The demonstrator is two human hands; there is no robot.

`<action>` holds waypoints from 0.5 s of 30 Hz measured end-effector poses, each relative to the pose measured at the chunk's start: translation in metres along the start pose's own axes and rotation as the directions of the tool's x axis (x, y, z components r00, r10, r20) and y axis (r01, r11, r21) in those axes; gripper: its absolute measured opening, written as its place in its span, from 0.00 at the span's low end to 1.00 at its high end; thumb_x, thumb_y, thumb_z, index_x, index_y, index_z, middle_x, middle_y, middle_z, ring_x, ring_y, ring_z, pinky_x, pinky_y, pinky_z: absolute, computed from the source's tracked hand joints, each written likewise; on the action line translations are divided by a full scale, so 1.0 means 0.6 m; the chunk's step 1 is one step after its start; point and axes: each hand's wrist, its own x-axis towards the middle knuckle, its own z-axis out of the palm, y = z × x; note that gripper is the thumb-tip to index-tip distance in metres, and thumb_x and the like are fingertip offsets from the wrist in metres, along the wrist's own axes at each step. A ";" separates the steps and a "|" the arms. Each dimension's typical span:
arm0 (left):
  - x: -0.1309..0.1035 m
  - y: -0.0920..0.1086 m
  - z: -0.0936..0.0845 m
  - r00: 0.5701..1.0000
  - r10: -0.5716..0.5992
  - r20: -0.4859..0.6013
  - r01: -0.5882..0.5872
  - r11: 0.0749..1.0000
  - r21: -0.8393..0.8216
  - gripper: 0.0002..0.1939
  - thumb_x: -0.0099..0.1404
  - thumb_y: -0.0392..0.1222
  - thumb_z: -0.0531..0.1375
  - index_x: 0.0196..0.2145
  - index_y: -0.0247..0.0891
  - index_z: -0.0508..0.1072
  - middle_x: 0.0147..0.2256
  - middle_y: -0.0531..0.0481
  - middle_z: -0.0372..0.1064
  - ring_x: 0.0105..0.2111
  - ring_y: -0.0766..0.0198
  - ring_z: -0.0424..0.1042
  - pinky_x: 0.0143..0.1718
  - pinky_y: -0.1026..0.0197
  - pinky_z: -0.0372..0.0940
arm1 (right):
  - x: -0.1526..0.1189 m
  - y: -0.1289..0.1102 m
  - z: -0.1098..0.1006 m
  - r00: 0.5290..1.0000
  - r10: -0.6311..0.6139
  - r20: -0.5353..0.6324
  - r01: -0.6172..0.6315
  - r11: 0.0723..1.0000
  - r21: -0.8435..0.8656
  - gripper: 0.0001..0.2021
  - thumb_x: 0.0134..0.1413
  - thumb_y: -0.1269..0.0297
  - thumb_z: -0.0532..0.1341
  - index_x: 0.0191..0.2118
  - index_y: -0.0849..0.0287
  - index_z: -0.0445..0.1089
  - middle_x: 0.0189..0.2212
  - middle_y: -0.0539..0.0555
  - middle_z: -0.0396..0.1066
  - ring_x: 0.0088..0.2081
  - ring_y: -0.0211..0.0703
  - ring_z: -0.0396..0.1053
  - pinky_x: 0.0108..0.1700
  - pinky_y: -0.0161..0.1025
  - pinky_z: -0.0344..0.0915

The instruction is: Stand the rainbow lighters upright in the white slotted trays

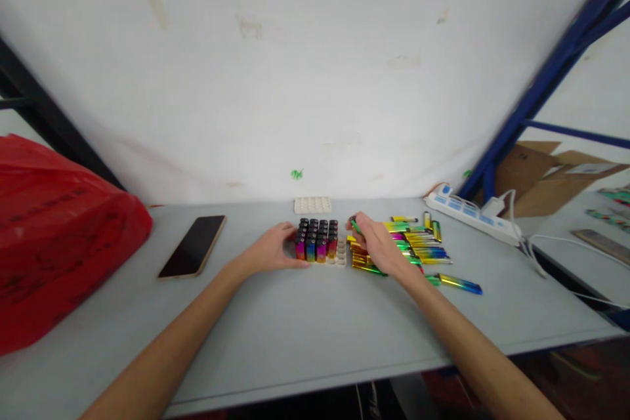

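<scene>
The white tray (341,253) sits on the bench (295,335), straight in front of the person, and judging by how it is filled the work is well along. A block of upright lighters (321,249), black tops up and shiny coloured bodies below, takes up the left and middle of it. Bare cells show along its right side and at the front right corner, so that part is left to fill; the exact count is too small to read.

The left hand (270,251) curves around the tray's left side, its thumb and fingers spread apart, with the thumb at the front left corner. Whether it presses on the tray or only rests beside it, I cannot tell. The right hand (378,243) is just right of the tray, its fingers pinching a green lighter (356,227) above the bench, near the bare cells.

Plenty remains outside the tray: a pile of loose lighters (433,254) lies on the bench beside and under the right hand, mostly yellow, green and gold, some partly hidden by it. A second tray (313,205) lies near the wall (315,79), with no lighters standing in it.
</scene>
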 end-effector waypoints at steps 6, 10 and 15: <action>0.001 -0.005 0.003 1.000 0.007 -0.006 -0.007 1.000 -0.004 0.32 0.49 0.66 0.74 0.42 0.38 0.78 0.45 0.41 0.75 0.46 0.45 0.75 0.50 0.48 0.70 | -0.011 -0.019 -0.019 0.938 -0.320 0.134 0.346 0.830 -0.438 0.12 0.72 0.51 0.57 0.47 0.53 0.71 0.44 0.58 0.74 0.45 0.49 0.71 0.50 0.45 0.66; 0.000 -0.003 0.003 1.000 -0.002 -0.014 0.002 1.000 -0.003 0.33 0.48 0.67 0.74 0.41 0.39 0.78 0.44 0.42 0.75 0.46 0.45 0.75 0.50 0.48 0.70 | -0.011 -0.016 -0.010 0.938 -0.297 0.177 0.346 0.834 -0.431 0.14 0.70 0.49 0.61 0.38 0.54 0.71 0.33 0.53 0.74 0.33 0.45 0.70 0.39 0.40 0.64; 0.000 -0.002 0.002 1.000 0.003 -0.013 -0.003 1.000 -0.006 0.33 0.49 0.66 0.74 0.42 0.39 0.78 0.44 0.44 0.75 0.45 0.45 0.75 0.50 0.49 0.70 | -0.011 -0.005 0.007 0.968 -0.195 0.155 0.240 0.895 -0.375 0.16 0.68 0.49 0.63 0.33 0.53 0.67 0.24 0.49 0.74 0.26 0.42 0.70 0.32 0.37 0.60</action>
